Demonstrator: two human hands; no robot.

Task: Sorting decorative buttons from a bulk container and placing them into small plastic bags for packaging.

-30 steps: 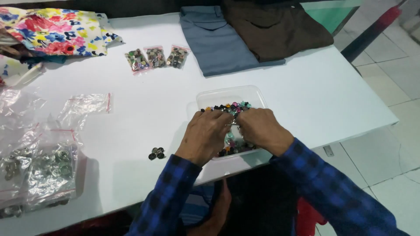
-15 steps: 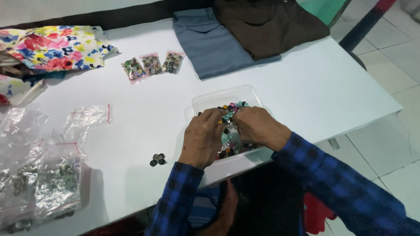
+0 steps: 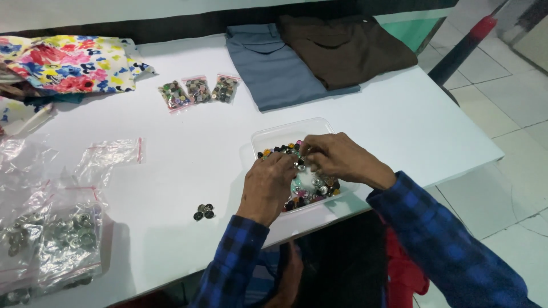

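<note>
A clear plastic tray [image 3: 285, 132] full of mixed coloured buttons [image 3: 311, 183] sits on the white table [image 3: 399, 120] near its front edge. Both my hands are down in the tray. My left hand [image 3: 268, 185] rests over the left side of the buttons, fingers curled among them. Reaching in from the right, my right hand [image 3: 337, 157] pinches at buttons with its fingertips near the tray's middle. What each fingertip grips is too small to tell. A few dark buttons [image 3: 204, 211] lie loose on the table left of my left hand.
Three small bags of buttons [image 3: 198, 91] lie farther back. Clear bags, some holding metal buttons [image 3: 65, 234], cover the left side. Floral cloth [image 3: 68, 63] is at back left; folded grey [image 3: 277, 68] and brown [image 3: 345, 48] garments at back right.
My hands stay in the tray, sorting through the buttons; the fingers shift slightly. The camera view has drifted a little, so everything sits lower and more to the right.
</note>
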